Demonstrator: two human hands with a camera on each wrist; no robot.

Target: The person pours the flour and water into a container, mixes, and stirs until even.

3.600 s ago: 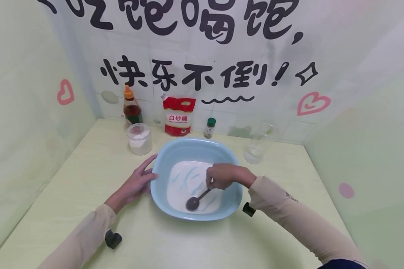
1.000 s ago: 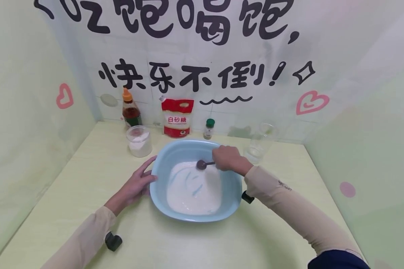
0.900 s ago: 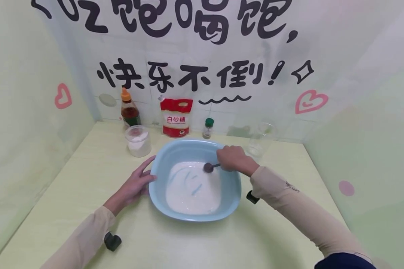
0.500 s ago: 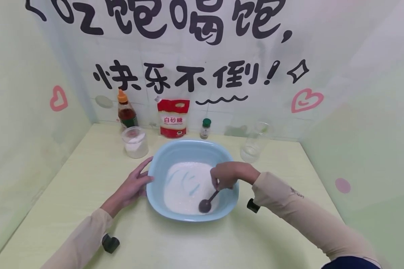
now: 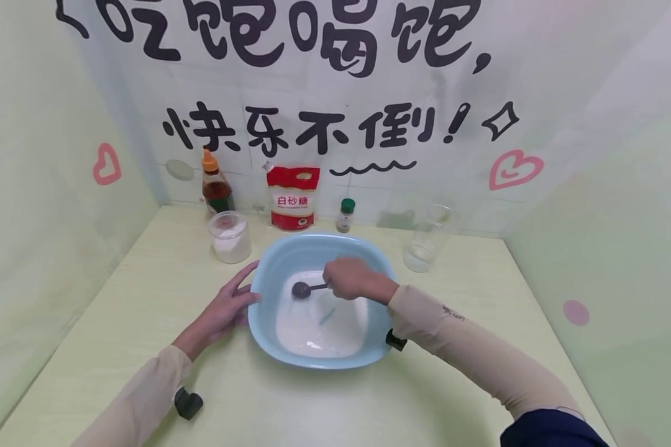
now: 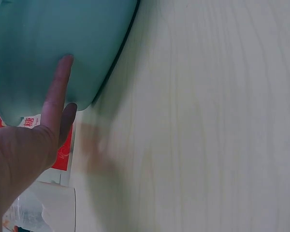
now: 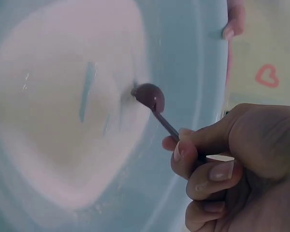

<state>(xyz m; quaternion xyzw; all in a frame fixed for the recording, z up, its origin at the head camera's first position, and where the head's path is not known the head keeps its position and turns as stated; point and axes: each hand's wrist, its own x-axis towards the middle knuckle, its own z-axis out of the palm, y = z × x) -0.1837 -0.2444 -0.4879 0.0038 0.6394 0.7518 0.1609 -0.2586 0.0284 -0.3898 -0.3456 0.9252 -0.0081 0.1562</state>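
Note:
A light blue basin (image 5: 381, 326) stands mid-table with a white, wet-looking mixture (image 5: 307, 329) spread over its bottom. My left hand (image 5: 223, 309) holds the basin's left side, thumb over the rim; in the left wrist view its fingers (image 6: 58, 94) lie along the outer wall. My right hand (image 5: 346, 277) reaches over the basin and pinches the handle of a dark brown measuring spoon (image 7: 150, 96). In the head view, the spoon's round bowl is at the mixture's far left part. A thin blue streak of bare bottom shows through the white.
Behind the basin stand an orange-capped sauce bottle (image 5: 217, 186), a clear jar of white powder (image 5: 230, 242), a red sugar pouch (image 5: 293, 198) and a small green-capped bottle (image 5: 345, 216). A clear glass (image 5: 422, 251) with a little liquid is at back right.
The spoon has swept round the basin, from the near right half a second ago to the far left now. Fewer blue streaks show in the white. The left hand has stayed at the rim.

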